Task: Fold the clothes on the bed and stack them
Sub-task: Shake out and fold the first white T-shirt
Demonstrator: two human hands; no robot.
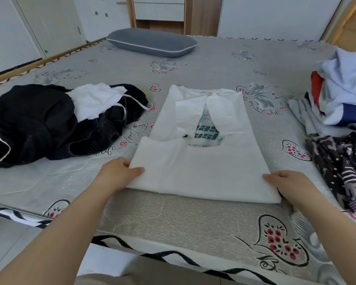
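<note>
Centrally on the bed point(193, 212), a white T-shirt point(199, 165) lay flat with its sleeves folded inward over a printed design and its lower hem folded up toward the middle. At about 7 o'clock of the shirt, the left hand point(117, 173) pinched the near left corner of the folded part, thumb on top and fingers point(125, 162) curled round the edge. At about 5 o'clock, the right hand point(290, 186) gripped the near right corner, thumb lying over the cloth and the other fingers tucked beneath it.

Toward 9 o'clock from the shirt sat a heap of black garments point(39, 124) with a crumpled white garment point(95, 101) resting on top, a white drawstring trailing from the heap. Toward 3 o'clock, at the bed's right edge, lay a mixed pile of clothes point(341, 95) in pale blue, red, navy and grey, with a dark patterned garment point(343, 171) just nearer the camera. At 12 o'clock, well apart from the shirt, a grey pillow point(152, 43) rested at the head of the patterned mattress.
</note>
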